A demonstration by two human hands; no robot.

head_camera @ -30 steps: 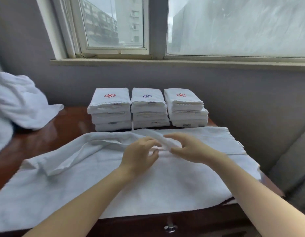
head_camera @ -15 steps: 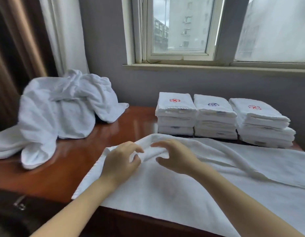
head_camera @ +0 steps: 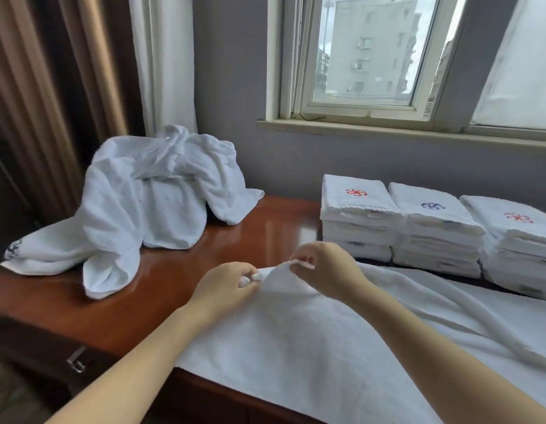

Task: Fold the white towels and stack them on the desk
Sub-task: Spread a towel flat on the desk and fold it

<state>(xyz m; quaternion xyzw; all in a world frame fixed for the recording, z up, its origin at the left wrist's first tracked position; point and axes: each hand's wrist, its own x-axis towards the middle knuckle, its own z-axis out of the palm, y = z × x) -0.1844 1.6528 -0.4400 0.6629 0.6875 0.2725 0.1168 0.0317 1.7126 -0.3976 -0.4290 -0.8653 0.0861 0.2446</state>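
Towel [head_camera: 311, 347], white terry, is lying spread flat over the near right part of the counter [head_camera: 161, 289], its far edge bunching into a long ridge. Its far left corner is being raised slightly off the counter. The left hand [head_camera: 225, 286] is pinching that corner with curled fingers; the right hand [head_camera: 326, 270], just beside it, is pinching the same edge a little higher. Behind the hands, three folded stacks are sitting side by side: the left stack [head_camera: 357, 221] is bearing a red embroidered emblem, the middle stack [head_camera: 433, 234] a blue one, the right stack [head_camera: 516, 240] a red one. An unfolded pile [head_camera: 149, 203] is slumping at the counter's far left.
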